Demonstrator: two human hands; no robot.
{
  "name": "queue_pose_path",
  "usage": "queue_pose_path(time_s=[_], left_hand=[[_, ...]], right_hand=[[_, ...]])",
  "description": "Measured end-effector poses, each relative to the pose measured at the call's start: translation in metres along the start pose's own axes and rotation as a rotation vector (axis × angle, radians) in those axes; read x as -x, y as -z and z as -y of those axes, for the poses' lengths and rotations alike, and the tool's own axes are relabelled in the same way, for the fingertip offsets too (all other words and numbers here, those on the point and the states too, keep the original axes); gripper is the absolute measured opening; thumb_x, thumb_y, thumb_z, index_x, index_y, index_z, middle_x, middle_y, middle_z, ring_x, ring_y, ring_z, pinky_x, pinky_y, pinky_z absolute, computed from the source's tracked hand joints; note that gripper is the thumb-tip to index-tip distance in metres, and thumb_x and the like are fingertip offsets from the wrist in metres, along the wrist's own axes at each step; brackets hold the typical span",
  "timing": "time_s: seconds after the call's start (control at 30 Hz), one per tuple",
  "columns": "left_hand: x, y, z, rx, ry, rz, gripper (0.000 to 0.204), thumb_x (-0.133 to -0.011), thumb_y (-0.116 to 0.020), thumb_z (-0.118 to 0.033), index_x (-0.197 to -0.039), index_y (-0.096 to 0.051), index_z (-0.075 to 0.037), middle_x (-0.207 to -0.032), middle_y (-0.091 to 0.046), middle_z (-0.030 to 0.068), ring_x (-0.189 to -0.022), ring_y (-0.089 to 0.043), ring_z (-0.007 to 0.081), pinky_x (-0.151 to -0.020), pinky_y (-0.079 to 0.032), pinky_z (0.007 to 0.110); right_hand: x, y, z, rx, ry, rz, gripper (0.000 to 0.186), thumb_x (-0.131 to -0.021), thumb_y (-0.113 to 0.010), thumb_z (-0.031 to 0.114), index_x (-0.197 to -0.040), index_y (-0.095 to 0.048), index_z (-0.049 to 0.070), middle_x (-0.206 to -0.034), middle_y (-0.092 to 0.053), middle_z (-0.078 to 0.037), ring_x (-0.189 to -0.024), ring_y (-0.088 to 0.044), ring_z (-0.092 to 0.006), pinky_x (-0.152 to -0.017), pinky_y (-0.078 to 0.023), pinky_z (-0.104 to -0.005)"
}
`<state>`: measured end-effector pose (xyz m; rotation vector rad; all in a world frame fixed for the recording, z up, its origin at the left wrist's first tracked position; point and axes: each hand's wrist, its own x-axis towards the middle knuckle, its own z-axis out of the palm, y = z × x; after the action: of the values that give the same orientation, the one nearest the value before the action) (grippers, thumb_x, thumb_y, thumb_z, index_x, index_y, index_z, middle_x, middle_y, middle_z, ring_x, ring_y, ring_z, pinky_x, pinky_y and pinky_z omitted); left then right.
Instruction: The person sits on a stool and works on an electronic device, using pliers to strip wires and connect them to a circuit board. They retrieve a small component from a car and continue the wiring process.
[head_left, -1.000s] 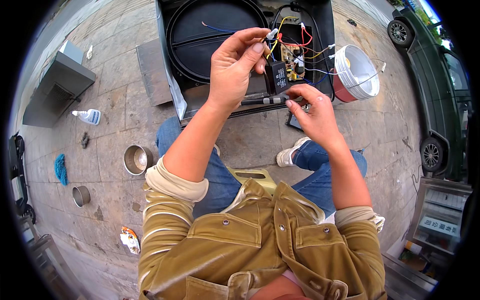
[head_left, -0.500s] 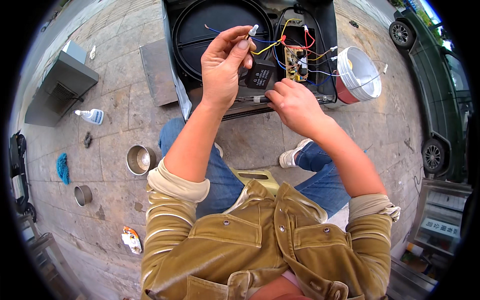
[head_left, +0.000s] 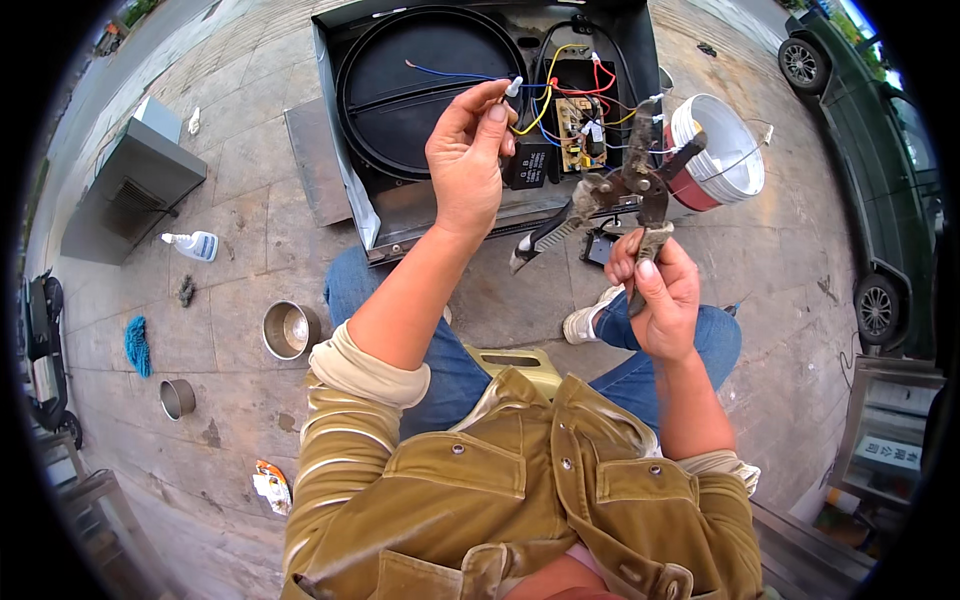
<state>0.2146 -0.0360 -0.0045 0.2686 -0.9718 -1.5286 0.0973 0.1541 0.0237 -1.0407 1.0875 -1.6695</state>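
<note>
I pinch wire ends with a white connector [head_left: 514, 87] in my left hand [head_left: 468, 160], over an open metal housing [head_left: 372, 230]. Inside are a round black plate [head_left: 400, 135], a black capacitor [head_left: 526, 163], a circuit board [head_left: 576, 130] and colored wires [head_left: 607, 77]. My right hand [head_left: 660, 300] grips one handle of a worn metal plier-like tool [head_left: 640, 180], held spread open at the housing's front right, with its other handle angled toward the lower left.
A white-and-red bucket [head_left: 730, 150] stands right of the housing, a dark green vehicle [head_left: 865, 220] beyond. On the left are a metal box [head_left: 120, 200], spray bottle [head_left: 200, 246], blue cloth [head_left: 137, 345] and two metal pots [head_left: 282, 330]. A dark device [head_left: 598, 248] lies below the housing.
My right hand has moved down and right, and the tool is now raised in it, spread open. My left hand still pinches the connector, shifted slightly.
</note>
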Motion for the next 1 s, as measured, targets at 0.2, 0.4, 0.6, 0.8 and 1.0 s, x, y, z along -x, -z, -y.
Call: queue_pose_path(time_s=[0.2,0.4,0.6,0.8,1.0], left_hand=[[0.008,0.006,0.009,-0.001,0.072,-0.053,0.023,-0.095,-0.056,-0.005,-0.118,-0.059,-0.002,-0.09,-0.061,0.0023,-0.066,-0.05,0.0045,-0.059,-0.042,0.017],[0.006,0.01,0.007,-0.034,0.044,-0.079,0.023,-0.095,-0.056,-0.007,-0.117,-0.059,-0.002,-0.088,-0.06,0.002,-0.064,-0.048,0.004,-0.057,-0.041,0.017],[0.015,0.002,0.004,-0.158,-0.013,-0.033,0.02,-0.095,-0.057,-0.006,-0.114,-0.062,-0.002,-0.088,-0.061,0.0022,-0.065,-0.048,0.0042,-0.058,-0.041,0.018],[0.027,-0.009,0.008,-0.337,-0.098,0.125,0.016,-0.094,-0.058,-0.005,-0.108,-0.065,-0.002,-0.087,-0.055,-0.0012,-0.065,-0.046,0.0033,-0.058,-0.038,0.018],[0.018,-0.006,-0.002,-0.662,-0.329,0.23,0.02,-0.086,-0.06,0.006,-0.101,-0.068,-0.004,-0.085,-0.062,0.0056,-0.069,-0.057,0.0109,-0.06,-0.045,0.023]], right_hand=[[-0.007,-0.053,-0.032,-0.07,-0.054,0.008,0.032,-0.088,-0.062,0.019,-0.113,-0.053,0.0,-0.112,-0.054,-0.008,-0.104,-0.051,-0.0159,-0.09,-0.041,-0.0297],[-0.001,-0.077,-0.047,-0.137,-0.091,0.018,0.061,-0.093,-0.05,0.031,-0.14,-0.03,-0.002,-0.138,-0.04,-0.017,-0.124,-0.043,-0.0263,-0.1,-0.035,-0.039],[-0.011,-0.073,-0.045,-0.236,-0.263,0.053,0.073,-0.084,-0.056,0.03,-0.142,-0.027,-0.003,-0.136,-0.044,-0.016,-0.123,-0.044,-0.0252,-0.102,-0.033,-0.0402],[-0.01,-0.059,-0.045,-0.106,-0.29,-0.102,0.051,-0.078,-0.069,0.011,-0.123,-0.048,0.001,-0.11,-0.056,-0.005,-0.099,-0.053,-0.012,-0.089,-0.043,-0.028],[-0.03,0.0,-0.01,-0.155,-0.23,0.017,0.037,-0.087,-0.062,0.015,-0.12,-0.049,0.005,-0.11,-0.06,-0.011,-0.104,-0.061,-0.0249,-0.095,-0.045,-0.0407]])
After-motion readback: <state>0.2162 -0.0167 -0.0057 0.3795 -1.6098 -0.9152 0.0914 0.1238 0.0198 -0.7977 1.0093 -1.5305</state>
